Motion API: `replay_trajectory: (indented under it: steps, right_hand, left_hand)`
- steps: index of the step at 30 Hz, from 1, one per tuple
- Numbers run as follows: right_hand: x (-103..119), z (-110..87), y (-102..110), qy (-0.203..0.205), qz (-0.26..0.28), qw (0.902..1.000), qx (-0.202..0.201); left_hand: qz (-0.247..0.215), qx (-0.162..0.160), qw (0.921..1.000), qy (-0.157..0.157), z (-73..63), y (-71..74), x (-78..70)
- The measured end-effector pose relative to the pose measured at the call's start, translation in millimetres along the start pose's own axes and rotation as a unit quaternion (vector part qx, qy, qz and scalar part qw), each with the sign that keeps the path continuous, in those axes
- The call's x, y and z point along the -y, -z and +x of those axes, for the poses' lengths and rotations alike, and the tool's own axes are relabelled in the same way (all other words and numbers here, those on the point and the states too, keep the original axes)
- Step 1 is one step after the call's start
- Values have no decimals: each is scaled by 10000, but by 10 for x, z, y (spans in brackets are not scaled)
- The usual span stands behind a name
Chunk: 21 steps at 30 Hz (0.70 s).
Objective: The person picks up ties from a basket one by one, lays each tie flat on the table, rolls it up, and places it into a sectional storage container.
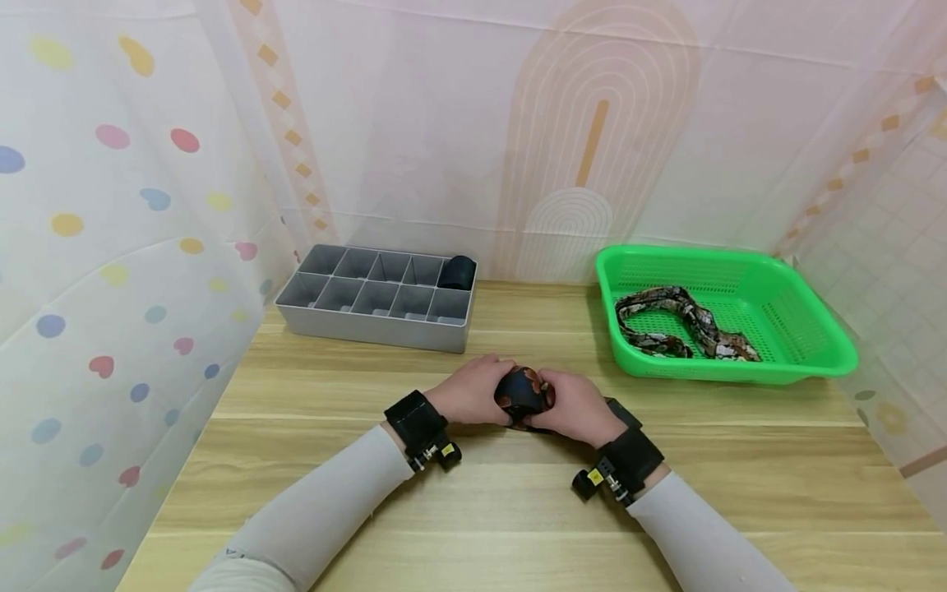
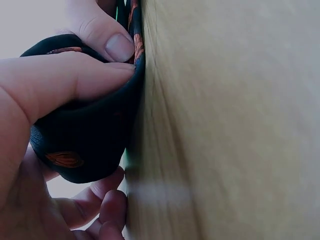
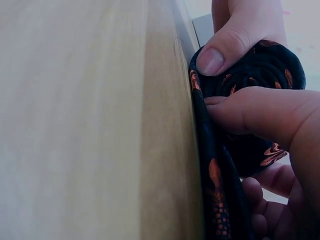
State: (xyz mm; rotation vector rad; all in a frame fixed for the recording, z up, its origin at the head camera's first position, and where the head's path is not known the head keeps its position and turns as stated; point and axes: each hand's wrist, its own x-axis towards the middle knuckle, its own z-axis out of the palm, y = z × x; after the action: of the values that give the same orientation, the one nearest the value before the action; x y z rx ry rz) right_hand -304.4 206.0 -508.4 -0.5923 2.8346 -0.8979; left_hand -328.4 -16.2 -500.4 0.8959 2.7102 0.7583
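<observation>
A dark necktie (image 1: 521,391) with orange-red flower motifs is wound into a roll over the table, between both hands. My left hand (image 1: 475,391) grips the roll from the left, its thumb pressed into the fabric in the left wrist view. From the other side my right hand (image 1: 580,409) holds it, with thumb and fingers curled round it. Spiral layers (image 3: 250,80) show in the right wrist view. The unrolled tail (image 3: 220,200) lies along the tabletop, passes under the right hand and shows beyond the right wrist.
At the back left stands a grey divided box (image 1: 377,329); a dark roll (image 1: 458,272) sits in its back right compartment. A green basket (image 1: 814,345) at the right holds a crumpled brown patterned strip of cloth (image 1: 695,316). Curtains hang behind the wooden table (image 1: 481,534) and at its sides.
</observation>
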Motion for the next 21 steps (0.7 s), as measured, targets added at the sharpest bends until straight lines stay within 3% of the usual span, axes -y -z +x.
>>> replay_trajectory:
  steps: [21]
  right_hand:
    - [-1, -1, -8, 69, -51, 10000, -11]
  left_hand:
    - [131, -161, 9998, 25, -3, -22, -40]
